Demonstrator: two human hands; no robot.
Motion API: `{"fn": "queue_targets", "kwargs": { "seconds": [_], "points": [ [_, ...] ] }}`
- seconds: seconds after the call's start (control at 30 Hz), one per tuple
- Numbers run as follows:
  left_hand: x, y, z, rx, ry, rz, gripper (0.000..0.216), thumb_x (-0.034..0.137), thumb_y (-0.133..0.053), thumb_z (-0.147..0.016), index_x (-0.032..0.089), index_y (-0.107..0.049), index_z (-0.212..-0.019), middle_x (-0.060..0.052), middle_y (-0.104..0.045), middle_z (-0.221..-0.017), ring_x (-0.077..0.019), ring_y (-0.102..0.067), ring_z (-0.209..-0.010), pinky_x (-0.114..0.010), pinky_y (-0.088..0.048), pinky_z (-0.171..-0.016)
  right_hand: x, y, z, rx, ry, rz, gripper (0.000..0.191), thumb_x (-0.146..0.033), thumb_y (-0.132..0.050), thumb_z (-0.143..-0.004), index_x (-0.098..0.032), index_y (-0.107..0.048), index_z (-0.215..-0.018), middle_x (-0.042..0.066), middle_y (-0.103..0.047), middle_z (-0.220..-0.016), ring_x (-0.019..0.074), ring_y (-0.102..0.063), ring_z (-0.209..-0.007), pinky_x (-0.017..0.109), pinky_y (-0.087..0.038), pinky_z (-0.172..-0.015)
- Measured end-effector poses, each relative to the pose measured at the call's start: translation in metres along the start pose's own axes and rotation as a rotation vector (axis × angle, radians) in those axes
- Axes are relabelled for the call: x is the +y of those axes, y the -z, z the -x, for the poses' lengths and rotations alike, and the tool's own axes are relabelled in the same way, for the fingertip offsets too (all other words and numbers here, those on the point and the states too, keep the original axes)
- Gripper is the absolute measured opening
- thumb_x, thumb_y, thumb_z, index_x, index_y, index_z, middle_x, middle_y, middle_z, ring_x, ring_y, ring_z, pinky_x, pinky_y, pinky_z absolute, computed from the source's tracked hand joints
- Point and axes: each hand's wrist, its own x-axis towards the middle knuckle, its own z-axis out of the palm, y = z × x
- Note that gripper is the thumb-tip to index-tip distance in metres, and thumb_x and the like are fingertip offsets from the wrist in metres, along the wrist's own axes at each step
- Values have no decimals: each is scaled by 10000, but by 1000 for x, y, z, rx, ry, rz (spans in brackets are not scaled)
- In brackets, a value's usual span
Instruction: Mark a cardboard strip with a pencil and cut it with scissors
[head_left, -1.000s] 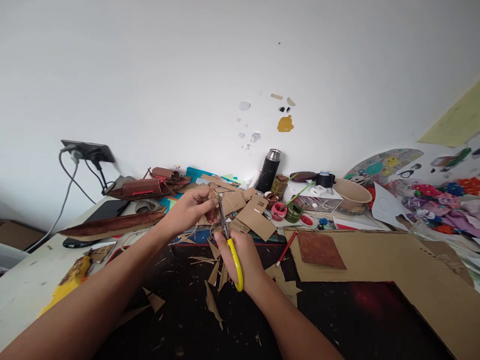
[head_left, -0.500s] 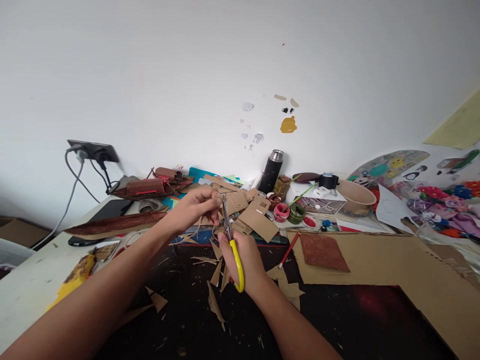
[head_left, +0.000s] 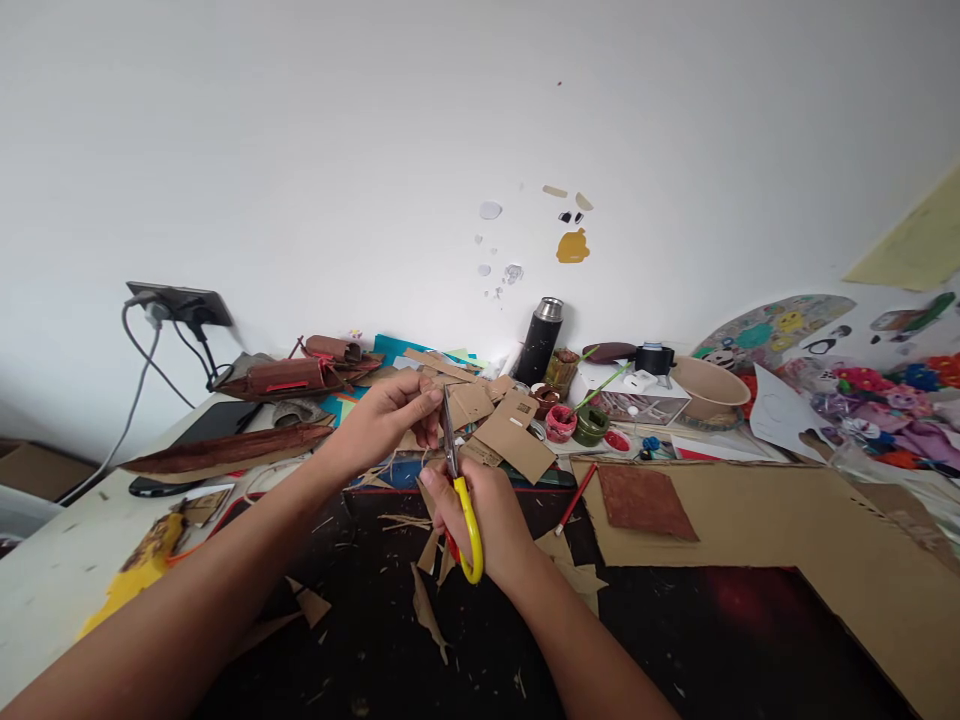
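Note:
My right hand [head_left: 487, 505] is wrapped round a pair of scissors [head_left: 470, 530] with a yellow and a red handle. Their metal blades point up and away, close to the fingertips of my left hand [head_left: 397, 412]. Finger and thumb of that left hand are pinched together beside the blades; whatever they grip is too small to make out against the brown scraps. Behind both hands lies a heap of cut cardboard pieces [head_left: 517, 435]. Thin cardboard offcuts [head_left: 429, 612] are scattered on the dark mat [head_left: 367, 640] below.
A black flask [head_left: 541, 345], a red paint jar [head_left: 560, 424] and a green paint jar [head_left: 592, 426] stand at the back. On the right, a brown-painted square [head_left: 646, 503] rests on a cardboard sheet [head_left: 757, 515]. A brown cardboard boat [head_left: 285, 375] sits back left. A red pencil [head_left: 576, 500] lies mid-table.
The view has shifted slightly. My hands keep nearly the same places, with the scissors' blades still by my left fingertips. More of the red handle now shows beside my right hand.

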Motion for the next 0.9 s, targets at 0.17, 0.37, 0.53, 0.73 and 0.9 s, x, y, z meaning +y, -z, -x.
{"fn": "queue_targets", "kwargs": {
  "seconds": [0.17,0.37,0.53,0.73,0.9],
  "points": [
    [4,-2,1,4,8,32,365,482,-663,-995,198,-593,-777,-8,-681,-671,-161,-685,-622,-277,-561,-610,-3,2,1,-36,-7,-135,423,-637,-705,-965,-215,-708,-998,10,-714,-630,215,-750,-576,272,-561,-593],
    [4,-2,2,24,-1,1,365,472,-650,-998,202,-571,-765,2,-659,-656,-156,-666,-597,-275,-545,-592,-2,2,2,-79,-49,-215,476,-648,-778,-906,-211,-742,-1089,10,-720,-675,216,-766,-606,266,-571,-577],
    [2,-1,1,38,-11,-20,352,456,-654,-990,207,-567,-758,2,-654,-625,-151,-643,-579,-273,-535,-588,3,1,2,-59,-15,-152,456,-621,-810,-893,-223,-745,-1106,23,-731,-748,213,-761,-678,272,-568,-622],
    [3,2,1,35,-17,-56,358,481,-658,-981,214,-562,-762,6,-650,-604,-147,-609,-541,-276,-518,-566,1,2,4,-73,-12,-171,486,-649,-807,-880,-233,-733,-1119,14,-717,-745,218,-756,-664,279,-563,-607],
    [0,3,2,24,-4,-59,364,490,-673,-968,211,-576,-755,13,-636,-593,-142,-607,-519,-268,-498,-541,-1,-1,4,-65,-76,-172,454,-643,-782,-903,-225,-711,-1064,8,-715,-668,196,-708,-523,252,-501,-495]
  ]
}}
